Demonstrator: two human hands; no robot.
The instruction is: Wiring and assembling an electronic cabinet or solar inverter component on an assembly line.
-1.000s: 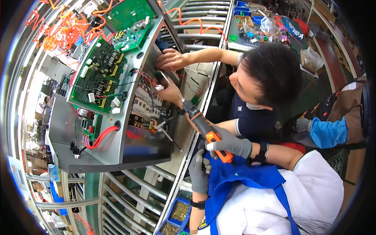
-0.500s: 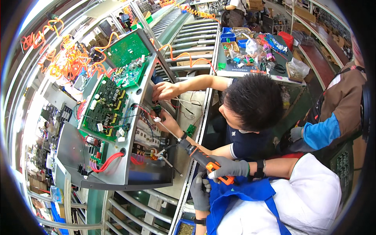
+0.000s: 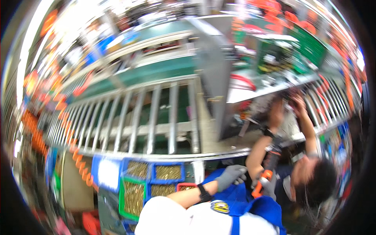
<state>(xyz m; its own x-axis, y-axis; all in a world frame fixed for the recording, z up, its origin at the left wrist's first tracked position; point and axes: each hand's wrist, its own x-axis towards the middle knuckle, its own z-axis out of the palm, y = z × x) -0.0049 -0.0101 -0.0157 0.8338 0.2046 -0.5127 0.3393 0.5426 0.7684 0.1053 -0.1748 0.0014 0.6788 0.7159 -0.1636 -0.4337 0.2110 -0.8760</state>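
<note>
My left hand (image 3: 230, 178), in a grey glove, is in front of my blue apron (image 3: 250, 211). Its fingers are loosely bent and apart, and nothing shows in them. To its right my right hand (image 3: 269, 190), blurred and partly hidden, grips an orange and black power screwdriver (image 3: 266, 172) with a long shaft pointing away from me. Beyond the tool stands a grey metal housing (image 3: 215, 78) with green circuit boards (image 3: 280, 58) on it. Another person's bare hands (image 3: 276, 113) reach into its near side, close to the tool's front end.
A roller conveyor (image 3: 152, 117) runs across in front of me, with the housing on its right part. Blue, green and red bins (image 3: 133, 197) of small brass-coloured screws lie at left. Orange coiled hoses (image 3: 80, 164) hang nearby. The other person's head (image 3: 317, 176) is close at right.
My view has swung left, so the housing now appears at right and the screw bins have come into sight. The screwdriver stays in my right hand. The picture is now blurred.
</note>
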